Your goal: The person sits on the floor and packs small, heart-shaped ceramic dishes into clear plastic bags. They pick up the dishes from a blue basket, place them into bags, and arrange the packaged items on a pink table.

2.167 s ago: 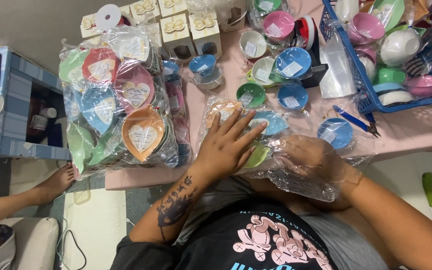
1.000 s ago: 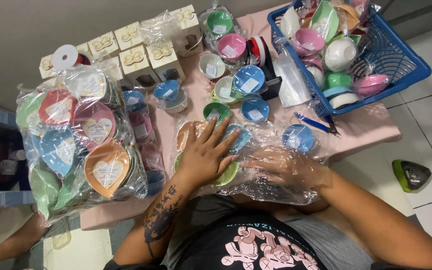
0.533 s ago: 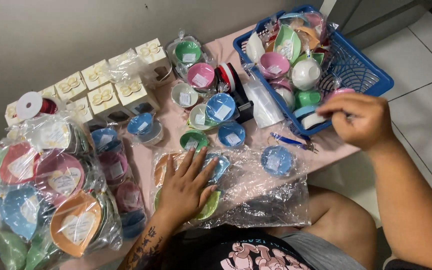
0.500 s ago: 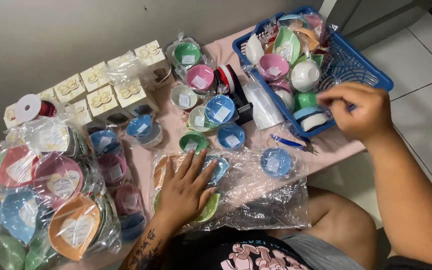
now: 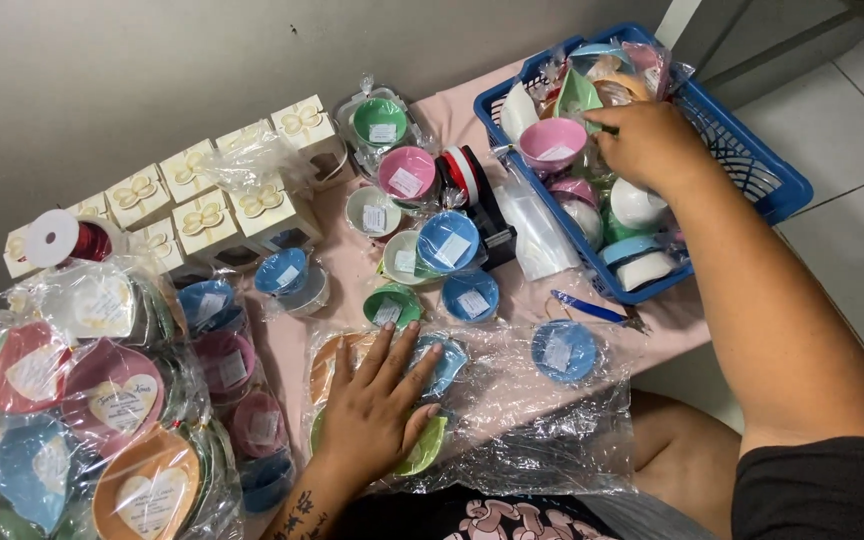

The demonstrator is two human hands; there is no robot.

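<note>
On a pink table, the left hand (image 5: 377,405) lies flat, fingers spread, pressing a clear plastic bag (image 5: 512,420) of coloured bowls, while the right hand (image 5: 652,145), fingers curled, reaches among wrapped white-labelled bowls in a blue basket (image 5: 777,180).

The left hand (image 5: 377,415) lies flat over the clear plastic bag (image 5: 512,420), so the dishes under the palm are mostly covered, only a green rim and a blue edge peek out. The right hand (image 5: 652,145) is down in the blue basket (image 5: 762,170), fingertips buried among the bowls, so can't tell what the grip is on, if anything. The big bag of heart-shaped dishes (image 5: 92,420) is cut off at the left and bottom edges. Labels are too small to make out.
</note>
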